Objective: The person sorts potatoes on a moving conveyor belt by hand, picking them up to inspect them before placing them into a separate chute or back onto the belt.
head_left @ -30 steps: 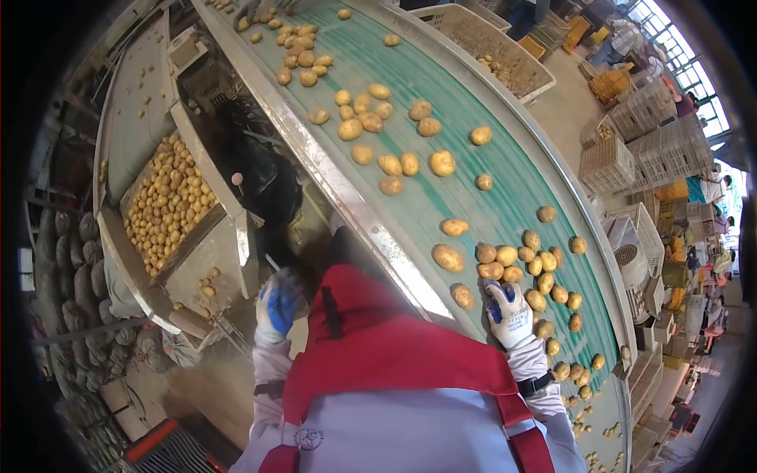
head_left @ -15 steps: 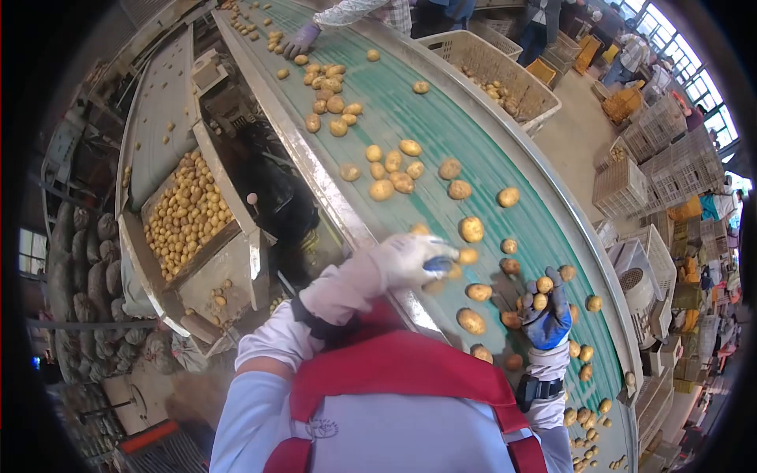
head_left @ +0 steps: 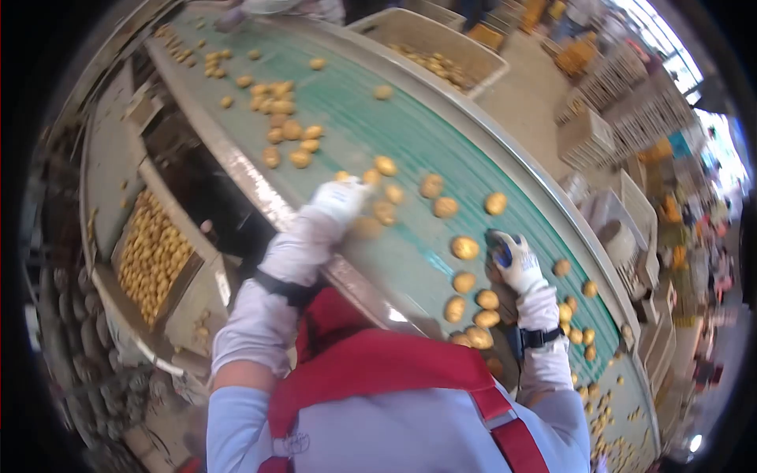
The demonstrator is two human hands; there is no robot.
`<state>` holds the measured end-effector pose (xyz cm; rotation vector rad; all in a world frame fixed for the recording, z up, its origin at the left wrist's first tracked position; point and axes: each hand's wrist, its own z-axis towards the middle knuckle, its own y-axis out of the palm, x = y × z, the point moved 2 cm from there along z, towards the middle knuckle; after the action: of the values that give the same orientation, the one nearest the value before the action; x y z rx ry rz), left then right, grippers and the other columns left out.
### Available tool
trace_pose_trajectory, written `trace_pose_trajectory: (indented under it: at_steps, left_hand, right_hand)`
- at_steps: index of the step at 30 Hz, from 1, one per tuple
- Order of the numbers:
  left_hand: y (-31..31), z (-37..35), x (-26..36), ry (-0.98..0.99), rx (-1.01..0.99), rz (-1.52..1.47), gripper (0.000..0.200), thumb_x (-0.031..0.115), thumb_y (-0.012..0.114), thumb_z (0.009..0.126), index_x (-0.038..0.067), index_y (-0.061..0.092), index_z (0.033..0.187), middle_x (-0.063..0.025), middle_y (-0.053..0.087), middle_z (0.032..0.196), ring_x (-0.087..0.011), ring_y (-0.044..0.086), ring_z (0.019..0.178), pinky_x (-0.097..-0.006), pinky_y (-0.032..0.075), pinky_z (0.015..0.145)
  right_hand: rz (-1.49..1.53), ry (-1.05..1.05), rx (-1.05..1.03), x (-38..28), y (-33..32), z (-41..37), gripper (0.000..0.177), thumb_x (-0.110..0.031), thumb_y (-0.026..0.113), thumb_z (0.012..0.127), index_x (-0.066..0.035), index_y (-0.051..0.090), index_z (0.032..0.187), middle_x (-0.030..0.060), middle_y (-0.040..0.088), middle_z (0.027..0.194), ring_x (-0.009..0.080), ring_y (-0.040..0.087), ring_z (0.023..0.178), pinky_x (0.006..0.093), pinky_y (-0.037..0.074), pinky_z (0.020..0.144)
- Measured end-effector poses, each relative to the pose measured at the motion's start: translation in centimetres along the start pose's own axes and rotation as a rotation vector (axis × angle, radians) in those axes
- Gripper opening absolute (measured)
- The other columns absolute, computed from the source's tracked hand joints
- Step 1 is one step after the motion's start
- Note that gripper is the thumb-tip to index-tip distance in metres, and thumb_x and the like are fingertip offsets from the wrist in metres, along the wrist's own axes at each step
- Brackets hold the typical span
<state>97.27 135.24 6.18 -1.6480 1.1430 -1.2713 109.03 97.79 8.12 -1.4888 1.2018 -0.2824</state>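
My left hand [head_left: 342, 200], in a white glove, is over the near side of the green conveyor belt [head_left: 410, 276], beside a loose group of potatoes [head_left: 384, 211]. Its fingers are blurred and turned away, so what they hold, if anything, does not show. Farther right, my right hand [head_left: 516, 262] is palm down just over the belt, its glove white on the back with dark fingertips. The fingers are bent but apart, and no potato shows in them. Nearest to it are a potato [head_left: 465, 247] on its left and another potato [head_left: 561, 267] on its right.
A metal rail [head_left: 260, 185] edges the belt on my side. Across the belt stands a large crate [head_left: 493, 75] with potatoes. A bin wall [head_left: 169, 296] surrounds many potatoes at left. Another person's gloved hand [head_left: 230, 19] is over the belt's far end.
My left hand has swung up the belt, away from my right hand. My right hand has turned palm down, and the potatoes seen in it before no longer show there. The view has shifted.
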Motion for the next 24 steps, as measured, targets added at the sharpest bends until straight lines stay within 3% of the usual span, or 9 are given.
trace_pose_trajectory:
  at_steps: [4, 6, 7, 12, 16, 18, 21, 23, 24]
  left_hand:
    - [-2.0, -1.9, 2.8, -0.126, -0.036, -0.362, 0.043, 0.027, 0.068, 0.086, 0.012, 0.058, 0.125, -0.0161, 0.063, 0.118, -0.0305, 0.064, 0.104, -0.0408, 0.052, 0.089]
    - [-1.7, -3.6, 3.5, -0.110, -0.057, -1.611, 0.046, 0.026, 0.061, 0.094, 0.009, 0.050, 0.135, -0.0169, 0.059, 0.127, -0.0320, 0.062, 0.112, -0.0471, 0.050, 0.096]
    - [-1.5, -4.4, 3.9, -0.120, -0.030, -1.621, 0.046, 0.026, 0.061, 0.094, 0.009, 0.050, 0.135, -0.0169, 0.059, 0.127, -0.0320, 0.062, 0.112, -0.0471, 0.050, 0.096]
    - [1.3, -7.4, 6.7, -0.064, -0.050, -2.693, 0.052, 0.029, 0.054, 0.098, 0.008, 0.038, 0.144, -0.0209, 0.055, 0.131, -0.0390, 0.050, 0.127, -0.0536, 0.041, 0.107]
    - [0.4, -9.4, 6.4, 0.079, -0.031, -2.919, 0.052, 0.038, 0.046, 0.101, 0.010, 0.039, 0.144, -0.0146, 0.052, 0.136, -0.0308, 0.050, 0.127, -0.0518, 0.037, 0.110]
    - [0.2, -11.8, 5.9, -0.212, 0.428, -1.674, 0.034, 0.032, 0.065, 0.092, 0.006, 0.062, 0.113, -0.0077, 0.061, 0.121, -0.0244, 0.061, 0.107, -0.0415, 0.049, 0.094]
    - [-0.2, -17.3, 4.6, 0.079, 0.471, -1.715, 0.060, 0.045, 0.051, 0.097, 0.003, 0.041, 0.138, -0.0123, 0.050, 0.136, -0.0279, 0.045, 0.132, -0.0421, 0.041, 0.107]
    - [0.9, -21.3, 4.3, -0.276, 0.770, -1.249, 0.058, 0.045, 0.052, 0.096, 0.008, 0.041, 0.140, -0.0121, 0.049, 0.137, -0.0272, 0.049, 0.126, -0.0419, 0.048, 0.098]
    - [4.2, -24.3, 2.7, -0.379, 0.742, -1.795, 0.053, 0.046, 0.049, 0.097, 0.015, 0.042, 0.140, -0.0095, 0.051, 0.135, -0.0243, 0.053, 0.114, -0.0405, 0.054, 0.086]
  right_hand:
    - [-0.141, 0.088, -0.142, 0.5, 0.5, 1.4, 0.057, -0.025, 0.072, 0.076, -0.019, 0.054, 0.130, 0.0278, 0.054, 0.127, 0.0454, 0.060, 0.102, 0.0457, 0.052, 0.090]
    - [-0.026, -0.066, -0.114, 3.3, 0.2, 1.7, 0.055, -0.018, 0.072, 0.076, -0.013, 0.056, 0.128, 0.0229, 0.060, 0.120, 0.0380, 0.064, 0.100, 0.0412, 0.052, 0.089]
    - [0.516, -0.007, -0.074, 7.3, 2.0, 1.7, 0.050, -0.004, 0.068, 0.078, -0.005, 0.057, 0.126, 0.0152, 0.065, 0.116, 0.0262, 0.065, 0.100, 0.0346, 0.051, 0.088]
    - [0.924, -0.098, 0.026, -11.3, -4.8, 1.7, 0.047, 0.006, 0.062, 0.081, -0.002, 0.056, 0.127, 0.0123, 0.059, 0.125, 0.0223, 0.060, 0.108, 0.0330, 0.050, 0.090]
    - [0.553, -0.713, -0.044, -22.5, -1.1, 3.4, 0.052, -0.009, 0.070, 0.074, -0.009, 0.059, 0.124, 0.0152, 0.054, 0.129, 0.0306, 0.052, 0.119, 0.0416, 0.042, 0.099]
    - [0.187, -1.065, -0.167, -26.6, 1.4, 2.3, 0.056, -0.022, 0.075, 0.069, -0.016, 0.062, 0.123, 0.0161, 0.050, 0.133, 0.0371, 0.045, 0.127, 0.0506, 0.034, 0.106]
    - [0.276, -1.183, -0.190, -29.5, 3.0, 1.2, 0.055, -0.029, 0.071, 0.073, -0.020, 0.062, 0.126, 0.0179, 0.047, 0.134, 0.0389, 0.044, 0.126, 0.0520, 0.034, 0.105]
    - [0.297, -1.142, -0.176, -29.4, 2.7, 2.2, 0.054, -0.029, 0.070, 0.075, -0.020, 0.061, 0.127, 0.0171, 0.047, 0.134, 0.0382, 0.044, 0.126, 0.0515, 0.034, 0.104]
    - [0.311, -1.093, -0.156, -29.0, 2.4, 2.7, 0.053, -0.028, 0.069, 0.076, -0.020, 0.061, 0.128, 0.0163, 0.048, 0.134, 0.0375, 0.045, 0.126, 0.0510, 0.034, 0.104]
